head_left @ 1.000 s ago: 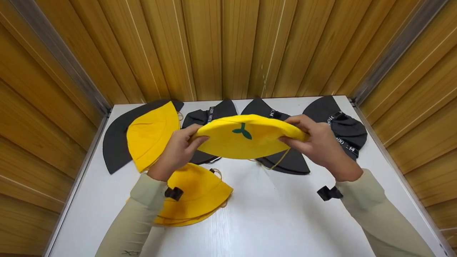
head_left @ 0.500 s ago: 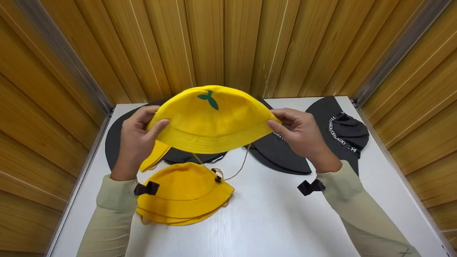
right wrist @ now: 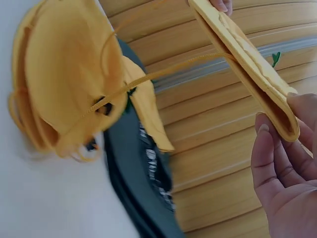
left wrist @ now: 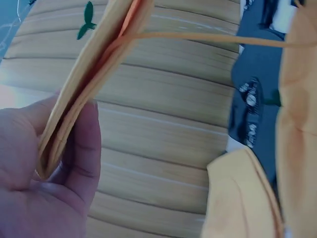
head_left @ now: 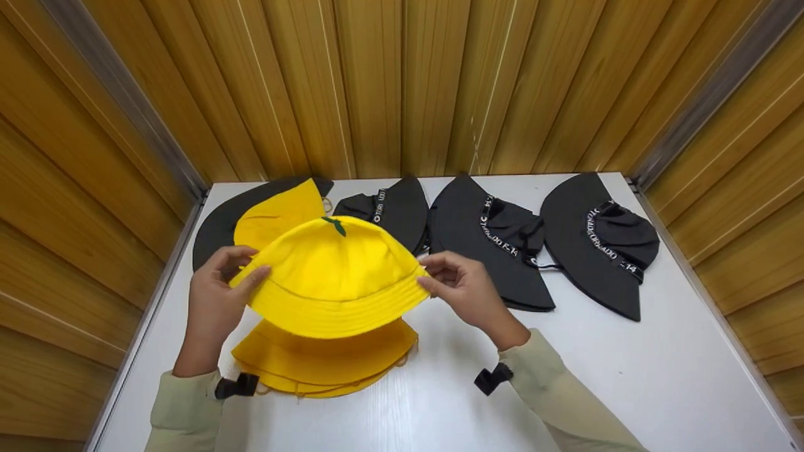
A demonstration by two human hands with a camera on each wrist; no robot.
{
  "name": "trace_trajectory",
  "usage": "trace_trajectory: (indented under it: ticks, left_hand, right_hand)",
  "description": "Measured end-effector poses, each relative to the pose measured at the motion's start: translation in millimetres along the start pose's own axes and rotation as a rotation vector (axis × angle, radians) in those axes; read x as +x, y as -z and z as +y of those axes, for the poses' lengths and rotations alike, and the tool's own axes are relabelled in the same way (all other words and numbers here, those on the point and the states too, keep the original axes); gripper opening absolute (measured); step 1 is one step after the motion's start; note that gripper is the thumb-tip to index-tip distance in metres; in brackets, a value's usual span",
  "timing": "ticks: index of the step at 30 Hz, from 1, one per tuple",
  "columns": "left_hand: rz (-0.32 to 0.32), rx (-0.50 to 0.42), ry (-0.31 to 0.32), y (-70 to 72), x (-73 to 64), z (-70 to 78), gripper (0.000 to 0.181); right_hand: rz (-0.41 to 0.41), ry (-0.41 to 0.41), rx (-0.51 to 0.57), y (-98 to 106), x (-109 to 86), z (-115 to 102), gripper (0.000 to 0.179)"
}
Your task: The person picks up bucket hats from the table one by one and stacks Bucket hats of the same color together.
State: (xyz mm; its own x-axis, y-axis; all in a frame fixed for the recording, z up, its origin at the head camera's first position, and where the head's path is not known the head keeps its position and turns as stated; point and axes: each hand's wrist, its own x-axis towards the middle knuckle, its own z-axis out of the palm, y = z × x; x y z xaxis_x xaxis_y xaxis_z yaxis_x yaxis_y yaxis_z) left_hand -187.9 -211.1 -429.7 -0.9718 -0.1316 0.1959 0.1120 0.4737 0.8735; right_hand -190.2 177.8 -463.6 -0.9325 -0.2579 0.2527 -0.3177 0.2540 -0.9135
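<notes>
Grip: left hand (head_left: 212, 298) and right hand (head_left: 468, 290) pinched the yellow bucket hat (head_left: 330, 279).
Long axis: ran left to right, above the yellow hat stack (head_left: 326, 364).

From the head camera, the yellow hat (head_left: 333, 282) bears a wordless sign: a green sprout (head_left: 338, 227) at twelve o'clock on its crown. Between two and three o'clock from it, the white-lettered band (head_left: 485, 226) on the middle black hat (head_left: 471, 257) shows "F-14" at its four-o'clock end, after letters ending in "ADO". Farther out, near three o'clock, the band on the right black hat (head_left: 581, 263) reads "ORNADO", then "14" lower down. At one o'clock, lettering on the third black hat (head_left: 405, 210) is too small to read surely. Both wrist views blur the letters.
</notes>
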Motion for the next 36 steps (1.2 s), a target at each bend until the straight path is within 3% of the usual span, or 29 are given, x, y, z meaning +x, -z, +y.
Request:
trace_trajectory:
  ticks: [9,14,18,30,36]
  left_hand:
    - [-0.164,0.173,0.264,3.7,-34.6,-47.6,0.044]
    - [-0.252,0.207,0.363,-0.8,-39.7,-66.7,0.044]
    - [-0.280,0.220,0.435,-4.6,-39.5,-76.7,0.042]
    - [-0.274,0.281,0.484,-16.9,-38.1,-92.8,0.039]
    - [-0.273,0.308,0.446,-19.6,-37.4,-93.1,0.042]
  right_hand:
    - [-0.084,-0.196,-0.009,-45,-23.0,36,0.026]
    - [-0.071,-0.260,-0.060,-58,-31.4,48,0.022]
    - [-0.045,-0.265,-0.111,-66,-34.4,55,0.017]
    - [0.004,-0.233,-0.195,-78,-32.8,65,0.008]
    - [-0.004,-0.245,-0.275,-82,-31.4,63,0.007]
